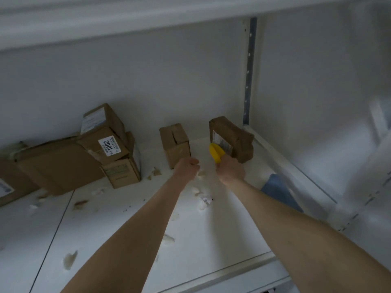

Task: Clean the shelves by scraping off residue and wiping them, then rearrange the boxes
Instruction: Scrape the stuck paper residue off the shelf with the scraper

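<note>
Standing near scraper (216, 153): small box (175, 144), wrapped box (234, 140).

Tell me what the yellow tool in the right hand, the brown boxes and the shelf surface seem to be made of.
The yellow scraper looks like moulded plastic, matte: uniform bright colour, no glint. The boxes look like plain brown cardboard: folded flaps, stuck-on paper labels. The shelf seems a smooth white-coated panel, metal or laminate; the look leaves that open.
</note>
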Demonstrator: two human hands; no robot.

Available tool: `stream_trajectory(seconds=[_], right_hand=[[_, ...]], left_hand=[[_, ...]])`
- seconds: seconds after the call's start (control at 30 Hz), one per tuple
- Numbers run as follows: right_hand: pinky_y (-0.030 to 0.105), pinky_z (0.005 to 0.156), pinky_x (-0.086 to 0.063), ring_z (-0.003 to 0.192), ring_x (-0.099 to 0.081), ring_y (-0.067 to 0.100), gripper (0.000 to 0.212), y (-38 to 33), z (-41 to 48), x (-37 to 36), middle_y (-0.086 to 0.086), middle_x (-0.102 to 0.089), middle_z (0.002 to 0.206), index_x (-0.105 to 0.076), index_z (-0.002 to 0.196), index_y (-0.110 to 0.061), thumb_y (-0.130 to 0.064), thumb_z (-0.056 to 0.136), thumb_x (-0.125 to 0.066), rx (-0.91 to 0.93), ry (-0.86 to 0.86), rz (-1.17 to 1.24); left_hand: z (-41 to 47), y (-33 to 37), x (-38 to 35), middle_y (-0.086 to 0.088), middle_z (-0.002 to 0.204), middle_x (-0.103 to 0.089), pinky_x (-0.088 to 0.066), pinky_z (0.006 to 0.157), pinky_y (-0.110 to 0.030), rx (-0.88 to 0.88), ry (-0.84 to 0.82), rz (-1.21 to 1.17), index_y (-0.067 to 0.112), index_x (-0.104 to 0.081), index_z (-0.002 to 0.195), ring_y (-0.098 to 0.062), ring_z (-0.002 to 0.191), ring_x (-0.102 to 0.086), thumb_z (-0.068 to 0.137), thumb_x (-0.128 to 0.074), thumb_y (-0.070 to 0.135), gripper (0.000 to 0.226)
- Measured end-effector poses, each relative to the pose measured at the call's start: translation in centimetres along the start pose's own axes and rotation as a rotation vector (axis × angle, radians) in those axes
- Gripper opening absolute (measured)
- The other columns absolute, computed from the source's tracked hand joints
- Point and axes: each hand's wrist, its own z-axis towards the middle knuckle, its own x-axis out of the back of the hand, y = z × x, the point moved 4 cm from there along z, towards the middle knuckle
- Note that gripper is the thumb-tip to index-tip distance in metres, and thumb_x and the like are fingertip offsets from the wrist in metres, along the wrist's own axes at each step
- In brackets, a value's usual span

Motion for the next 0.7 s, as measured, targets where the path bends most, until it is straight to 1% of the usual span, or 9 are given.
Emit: stream_trajectory(seconds=[0.1,0.23,0.3,0.37,0.5,0.53,0.6,0.63,0.7], right_hand=[[0.036,0.091,-0.045,0.123,-0.052,0.029,0.034,-0.3,1.3,-0.3,0.008,-0.054,0.136,-0.052,0.132,-0.014,-0.021,0.102,-0.037,-0.035,-0.001,-0.019],[0.037,0.1,-0.041,0.131,-0.044,0.027,0.045,-0.7,2.1,-1.6,0.002,-0.038,0.15,-0.034,0.148,-0.022,-0.02,0.103,-0.033,0.001,-0.105,-0.117],[0.036,0.101,-0.04,0.133,-0.043,0.024,0.048,-1.5,1.7,-2.7,-0.005,-0.035,0.152,-0.032,0.148,-0.027,-0.032,0.101,-0.039,0.1,-0.197,-0.182],[0.036,0.102,-0.039,0.132,-0.044,0.021,0.052,-2.0,0.7,-4.1,-0.01,-0.038,0.15,-0.035,0.146,-0.034,-0.046,0.096,-0.045,0.174,-0.251,-0.184],[0.031,0.092,-0.044,0.118,-0.056,0.024,0.038,-2.9,-4.4,-5.4,0.001,-0.059,0.129,-0.056,0.13,-0.026,-0.038,0.094,-0.049,0.317,-0.337,-0.232],[0.029,0.086,-0.046,0.112,-0.06,0.023,0.033,-3.1,-5.5,-5.2,0.001,-0.065,0.118,-0.06,0.122,-0.026,-0.038,0.095,-0.047,0.35,-0.361,-0.225],[0.025,0.071,-0.046,0.09,-0.068,0.02,0.024,-2.8,-6.7,-3.9,-0.002,-0.069,0.088,-0.064,0.106,-0.026,-0.036,0.096,-0.045,0.36,-0.411,-0.136],[0.025,0.069,-0.047,0.084,-0.068,0.02,0.024,-2.5,-6.0,-3.3,-0.002,-0.069,0.083,-0.064,0.105,-0.024,-0.036,0.096,-0.044,0.334,-0.391,-0.083],[0.03,0.073,-0.047,0.093,-0.066,0.027,0.034,-1.2,-4.6,-1.2,0.007,-0.07,0.099,-0.062,0.112,-0.017,-0.039,0.099,-0.04,0.261,-0.253,-0.06]], left_hand=[[-0.1,-2.5,2.4,-0.012,0.118,-0.061,-0.048,0.092,-0.034,0.012,0.039,0.128,0.009,-0.062,0.119,-0.03,0.109,-0.058,0.09,-0.051,0.007,0.031],[-0.3,-4.6,4.0,-0.008,0.124,-0.061,-0.046,0.097,-0.028,-0.003,0.069,0.274,0.008,-0.065,0.115,-0.025,0.115,-0.058,0.091,-0.05,0.005,0.029],[-0.3,-5.6,4.4,-0.009,0.128,-0.06,-0.045,0.101,-0.03,0.0,0.071,0.304,0.007,-0.068,0.108,-0.024,0.115,-0.058,0.091,-0.048,0.001,0.027],[-0.8,-5.7,4.6,-0.008,0.129,-0.059,-0.045,0.1,-0.028,-0.002,0.097,0.353,0.009,-0.068,0.111,-0.024,0.116,-0.057,0.092,-0.045,0.002,0.031],[-2.0,-5.0,5.1,-0.009,0.133,-0.055,-0.043,0.096,-0.029,0.013,0.186,0.397,0.015,-0.062,0.122,-0.027,0.119,-0.054,0.094,-0.04,0.007,0.036],[-2.4,-4.6,5.1,-0.009,0.134,-0.054,-0.043,0.097,-0.029,0.009,0.184,0.417,0.014,-0.062,0.121,-0.027,0.121,-0.053,0.094,-0.039,0.005,0.036],[-3.5,-3.9,4.8,-0.011,0.133,-0.054,-0.042,0.095,-0.028,-0.006,0.168,0.445,0.012,-0.066,0.106,-0.027,0.121,-0.052,0.094,-0.039,0.002,0.031],[-3.6,-3.6,4.8,-0.012,0.132,-0.055,-0.043,0.093,-0.028,-0.015,0.172,0.448,0.011,-0.067,0.101,-0.026,0.119,-0.053,0.093,-0.039,0.001,0.03],[-4.5,-3.3,4.8,-0.012,0.131,-0.056,-0.045,0.091,-0.028,-0.015,0.175,0.447,0.006,-0.065,0.113,-0.026,0.116,-0.055,0.094,-0.038,0.001,0.033]])
